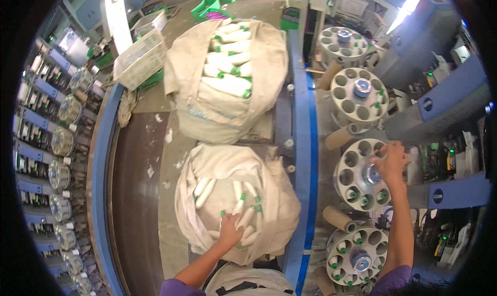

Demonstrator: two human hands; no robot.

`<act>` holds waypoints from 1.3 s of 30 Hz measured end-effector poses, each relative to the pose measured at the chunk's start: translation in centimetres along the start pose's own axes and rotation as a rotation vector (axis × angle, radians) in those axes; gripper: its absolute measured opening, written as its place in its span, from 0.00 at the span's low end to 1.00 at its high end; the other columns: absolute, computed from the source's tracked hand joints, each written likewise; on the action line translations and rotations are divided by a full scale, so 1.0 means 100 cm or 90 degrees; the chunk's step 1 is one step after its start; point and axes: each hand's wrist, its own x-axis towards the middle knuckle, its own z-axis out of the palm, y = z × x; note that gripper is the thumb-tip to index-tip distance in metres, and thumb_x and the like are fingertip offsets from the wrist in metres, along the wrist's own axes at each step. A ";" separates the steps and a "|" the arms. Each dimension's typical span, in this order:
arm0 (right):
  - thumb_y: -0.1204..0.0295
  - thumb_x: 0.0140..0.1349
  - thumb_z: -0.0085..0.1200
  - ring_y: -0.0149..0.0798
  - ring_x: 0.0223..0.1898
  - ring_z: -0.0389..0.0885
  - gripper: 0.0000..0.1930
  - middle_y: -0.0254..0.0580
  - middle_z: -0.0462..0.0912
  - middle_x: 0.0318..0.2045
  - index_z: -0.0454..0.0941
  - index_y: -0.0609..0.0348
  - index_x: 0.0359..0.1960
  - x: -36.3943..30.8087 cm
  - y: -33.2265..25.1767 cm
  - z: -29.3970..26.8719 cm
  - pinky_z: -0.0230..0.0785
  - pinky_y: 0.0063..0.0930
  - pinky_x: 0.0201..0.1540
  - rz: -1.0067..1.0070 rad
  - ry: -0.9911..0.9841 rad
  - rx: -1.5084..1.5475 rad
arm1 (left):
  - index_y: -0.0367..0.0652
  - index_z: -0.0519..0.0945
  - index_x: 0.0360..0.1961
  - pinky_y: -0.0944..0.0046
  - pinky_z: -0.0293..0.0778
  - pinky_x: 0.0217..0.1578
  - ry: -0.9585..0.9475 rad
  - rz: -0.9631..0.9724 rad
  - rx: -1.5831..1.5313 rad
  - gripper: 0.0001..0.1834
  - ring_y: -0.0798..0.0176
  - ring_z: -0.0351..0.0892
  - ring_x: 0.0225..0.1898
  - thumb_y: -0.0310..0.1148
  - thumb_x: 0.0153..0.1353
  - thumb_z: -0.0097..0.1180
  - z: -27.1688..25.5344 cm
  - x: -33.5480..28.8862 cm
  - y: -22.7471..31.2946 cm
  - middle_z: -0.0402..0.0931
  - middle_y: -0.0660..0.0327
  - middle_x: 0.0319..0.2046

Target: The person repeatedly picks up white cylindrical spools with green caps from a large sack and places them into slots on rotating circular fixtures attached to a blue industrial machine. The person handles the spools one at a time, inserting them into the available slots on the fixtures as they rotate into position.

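My left hand [231, 230] reaches into a cloth sack [286, 203] at the middle. Its fingers close around the green-tipped end of a white yarn bobbin, mostly hidden by the hand. Other white bobbins [206, 193] with green tips lie loosely in this sack. On the right, my right hand [393, 162] is over the far right rim of a round bobbin magazine [346, 178] with a ring of holes. Its fingers are bent together, and whatever they pinch is too small to make out. Green bobbin tips show in a few of that magazine's near holes.
A larger sack [181, 63] full of bobbins stands beyond. More round magazines [357, 260] line the machine at right, with brown cardboard tubes [339, 218] beside them. A blue rail [300, 156] runs between sacks and machine. White crates [139, 60] stand at far left.
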 end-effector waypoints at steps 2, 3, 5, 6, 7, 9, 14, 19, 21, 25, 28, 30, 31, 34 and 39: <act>0.71 0.56 0.70 0.51 0.50 0.79 0.13 0.44 0.80 0.42 0.80 0.58 0.40 -0.013 -0.036 0.018 0.66 0.56 0.54 -0.019 0.104 0.177 | 0.43 0.79 0.62 0.48 0.70 0.62 0.038 -0.013 0.059 0.28 0.38 0.72 0.58 0.25 0.58 0.63 -0.016 -0.008 -0.035 0.71 0.43 0.55; 0.72 0.58 0.68 0.51 0.46 0.81 0.12 0.45 0.80 0.40 0.79 0.59 0.40 -0.027 -0.061 0.030 0.70 0.51 0.51 -0.044 0.124 0.314 | 0.42 0.78 0.61 0.48 0.71 0.61 0.036 -0.005 0.080 0.27 0.38 0.73 0.57 0.25 0.58 0.63 -0.024 -0.011 -0.049 0.72 0.42 0.54; 0.72 0.63 0.63 0.45 0.44 0.82 0.09 0.46 0.82 0.40 0.79 0.61 0.42 -0.078 -0.136 0.075 0.74 0.39 0.51 0.011 -0.138 0.586 | 0.36 0.78 0.56 0.44 0.74 0.55 -0.011 -0.023 0.171 0.20 0.36 0.77 0.51 0.32 0.64 0.61 -0.035 -0.017 -0.071 0.76 0.41 0.48; 0.72 0.66 0.62 0.48 0.46 0.83 0.08 0.48 0.83 0.43 0.81 0.60 0.44 -0.105 -0.167 0.096 0.75 0.39 0.53 -0.028 -0.306 0.477 | 0.35 0.78 0.55 0.44 0.75 0.54 -0.089 -0.025 0.245 0.19 0.36 0.78 0.49 0.35 0.66 0.60 -0.041 -0.022 -0.078 0.77 0.41 0.47; 0.73 0.67 0.61 0.51 0.47 0.83 0.09 0.50 0.83 0.42 0.83 0.59 0.47 -0.136 -0.202 0.122 0.74 0.41 0.54 -0.197 -0.347 0.535 | 0.34 0.78 0.53 0.43 0.76 0.52 -0.171 -0.027 0.317 0.19 0.36 0.79 0.48 0.37 0.68 0.60 -0.044 -0.026 -0.084 0.78 0.42 0.45; 0.72 0.63 0.62 0.52 0.47 0.82 0.12 0.52 0.83 0.40 0.83 0.62 0.47 -0.200 -0.261 0.170 0.74 0.44 0.52 -0.382 -0.446 0.533 | 0.33 0.78 0.52 0.42 0.77 0.49 -0.308 -0.100 0.393 0.26 0.38 0.82 0.47 0.50 0.72 0.55 -0.049 -0.043 -0.091 0.81 0.41 0.44; 0.56 0.49 0.74 0.52 0.46 0.82 0.30 0.46 0.81 0.35 0.81 0.59 0.51 -0.300 -0.271 0.203 0.69 0.46 0.57 -0.549 -0.575 0.176 | 0.34 0.77 0.54 0.43 0.79 0.45 -0.367 0.026 0.473 0.37 0.42 0.85 0.46 0.63 0.67 0.56 -0.072 -0.089 -0.103 0.83 0.41 0.45; 0.60 0.52 0.70 0.52 0.41 0.87 0.21 0.45 0.89 0.37 0.82 0.56 0.45 -0.253 -0.243 0.158 0.74 0.45 0.51 -0.495 -0.618 -0.007 | 0.37 0.83 0.45 0.45 0.80 0.42 -0.453 0.007 0.485 0.36 0.42 0.88 0.37 0.65 0.67 0.53 -0.122 -0.065 -0.079 0.86 0.48 0.33; 0.65 0.58 0.65 0.50 0.35 0.88 0.12 0.46 0.90 0.35 0.83 0.56 0.41 -0.208 -0.244 0.123 0.78 0.44 0.44 -0.523 -0.761 -0.103 | 0.38 0.86 0.37 0.46 0.81 0.38 -0.526 0.027 0.473 0.34 0.43 0.88 0.35 0.63 0.71 0.50 -0.156 -0.046 -0.043 0.86 0.48 0.30; 0.66 0.51 0.65 0.49 0.30 0.85 0.15 0.40 0.83 0.23 0.80 0.54 0.41 -0.146 -0.232 0.013 0.76 0.46 0.36 -0.583 -0.490 0.042 | 0.41 0.88 0.32 0.44 0.81 0.36 -0.397 0.071 0.431 0.36 0.41 0.87 0.32 0.64 0.74 0.44 -0.239 -0.052 0.055 0.85 0.47 0.26; 0.65 0.48 0.68 0.47 0.32 0.84 0.18 0.36 0.81 0.24 0.80 0.52 0.41 -0.151 -0.220 -0.037 0.75 0.43 0.41 -0.596 -0.450 0.092 | 0.42 0.89 0.34 0.43 0.81 0.38 -0.561 0.039 0.432 0.37 0.39 0.87 0.34 0.66 0.74 0.43 -0.271 -0.086 0.096 0.84 0.46 0.27; 0.65 0.46 0.69 0.46 0.36 0.83 0.20 0.36 0.82 0.29 0.80 0.51 0.42 -0.169 -0.216 -0.030 0.73 0.41 0.45 -0.566 -0.479 0.062 | 0.42 0.89 0.35 0.42 0.80 0.40 -0.526 0.039 0.352 0.37 0.38 0.87 0.35 0.65 0.74 0.43 -0.258 -0.100 0.088 0.84 0.45 0.27; 0.64 0.45 0.70 0.45 0.38 0.82 0.20 0.37 0.82 0.31 0.80 0.51 0.42 -0.180 -0.215 -0.017 0.72 0.40 0.47 -0.555 -0.489 0.067 | 0.42 0.89 0.36 0.42 0.80 0.41 -0.511 0.047 0.319 0.36 0.38 0.86 0.36 0.65 0.73 0.43 -0.242 -0.104 0.075 0.84 0.45 0.27; 0.69 0.54 0.65 0.52 0.54 0.79 0.22 0.54 0.80 0.46 0.83 0.58 0.52 -0.207 -0.225 0.059 0.72 0.45 0.58 -0.352 -0.685 0.213 | 0.41 0.87 0.40 0.41 0.79 0.43 -0.498 -0.089 0.233 0.31 0.34 0.85 0.39 0.60 0.74 0.48 -0.167 -0.091 0.011 0.85 0.41 0.33; 0.68 0.64 0.58 0.60 0.50 0.82 0.21 0.58 0.83 0.50 0.81 0.61 0.58 -0.231 -0.276 0.176 0.75 0.45 0.56 -0.063 -0.634 0.546 | 0.33 0.85 0.39 0.41 0.78 0.46 -0.025 -0.149 -0.051 0.17 0.34 0.84 0.40 0.38 0.71 0.56 -0.076 -0.057 -0.074 0.84 0.39 0.36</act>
